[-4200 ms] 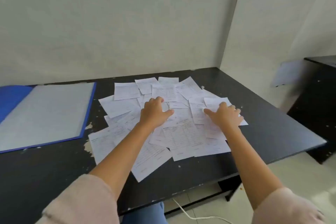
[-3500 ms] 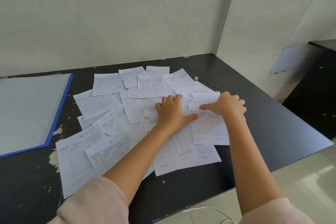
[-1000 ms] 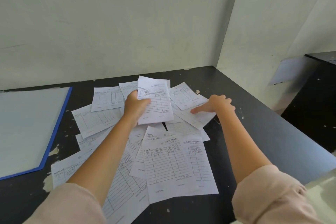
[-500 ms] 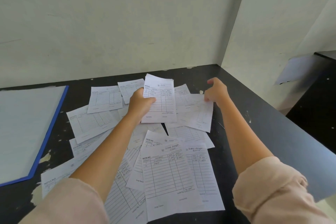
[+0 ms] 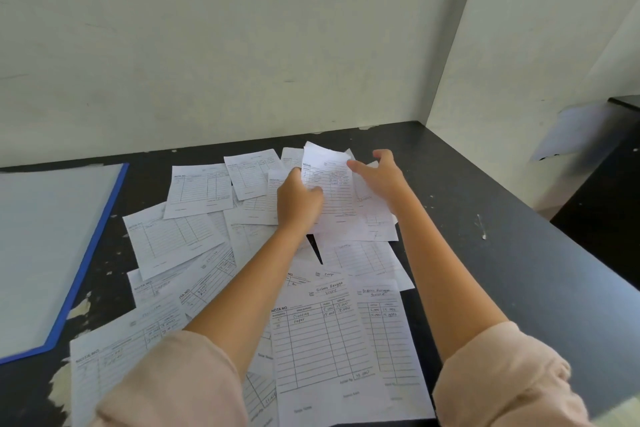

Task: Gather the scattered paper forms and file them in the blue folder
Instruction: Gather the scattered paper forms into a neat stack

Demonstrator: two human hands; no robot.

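Left hand [image 5: 298, 202] is clamped on a thin stack [image 5: 330, 184] near the desk's [image 5: 502, 253] back edge; right hand [image 5: 382, 177] is held apart, spread loose, gripping nothing. Folder [image 5: 41, 236] lies open at the left edge. Risk: front-edge forms [image 5: 318, 340] may be swept off by the sleeves [image 5: 502, 374]; stack may fan out, being pinched one-sided.

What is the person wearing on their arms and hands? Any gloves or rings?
Soft pale pink sleeves. The left sleeve and the right sleeve are bunched up in folds, so the forearms are bare. The left hand and the right hand are bare too: no gloves, and no rings, watch or bracelet that I can see.
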